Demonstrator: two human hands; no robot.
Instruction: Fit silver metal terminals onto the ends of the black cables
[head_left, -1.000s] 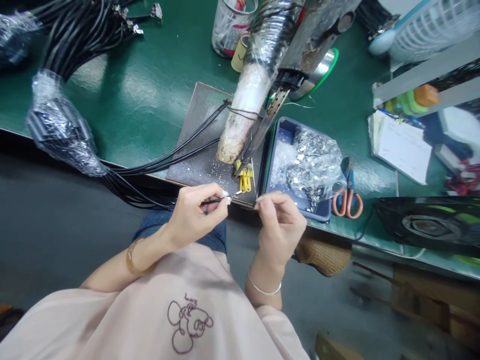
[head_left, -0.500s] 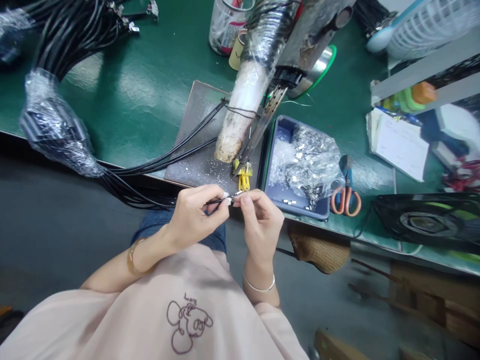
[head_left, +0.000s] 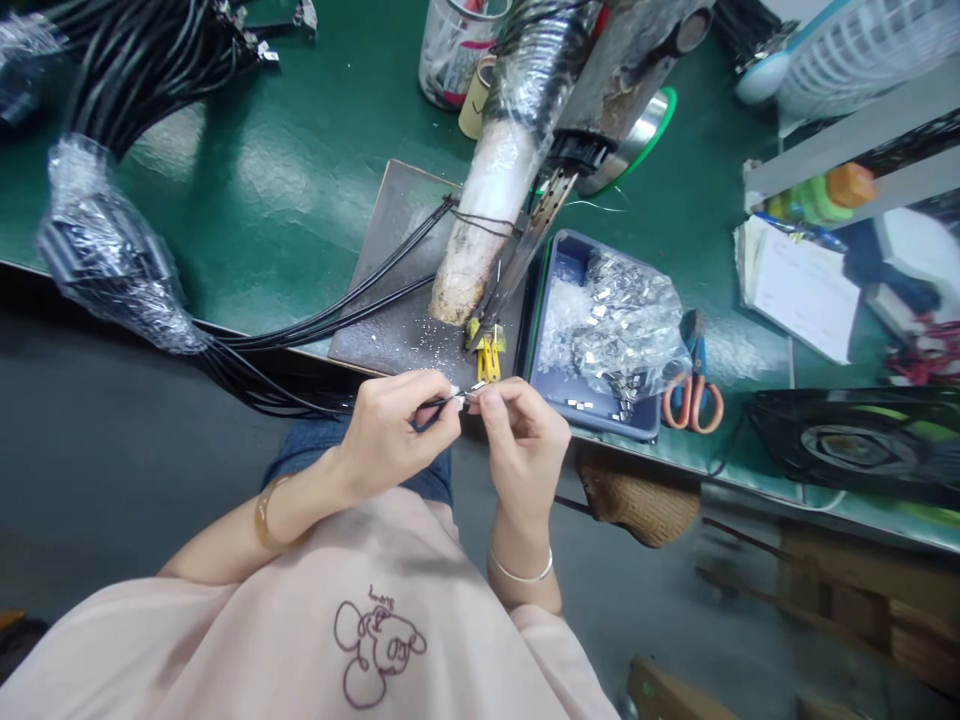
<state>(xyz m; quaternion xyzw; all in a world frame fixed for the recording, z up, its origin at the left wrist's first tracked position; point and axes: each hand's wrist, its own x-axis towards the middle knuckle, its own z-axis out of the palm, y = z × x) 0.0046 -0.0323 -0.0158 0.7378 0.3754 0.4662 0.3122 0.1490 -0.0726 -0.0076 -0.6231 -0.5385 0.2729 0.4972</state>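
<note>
My left hand (head_left: 401, 425) is closed in a pinch on the end of a black cable (head_left: 429, 404), at the table's front edge. Facing it, my right hand (head_left: 521, 430) pinches at the cable's tip, where a small shiny piece shows; what exactly its fingers hold is too small to tell. Just beyond the fingertips stands a yellow clip (head_left: 488, 358) below the metal nozzle (head_left: 517, 265). More black cables (head_left: 292, 325) run from a plastic-wrapped bundle (head_left: 112, 245) at the left across a grey board (head_left: 382, 325).
A blue tray (head_left: 637, 425) with bagged small metal parts sits right of the board, beside orange-handled scissors (head_left: 694, 400). A white-wrapped tube (head_left: 487, 190) hangs over the board. Further right are a paper pad (head_left: 802, 290) and a black fan (head_left: 862, 445).
Both hands keep nearly the same place and pinch. My right hand has shifted very slightly to the right.
</note>
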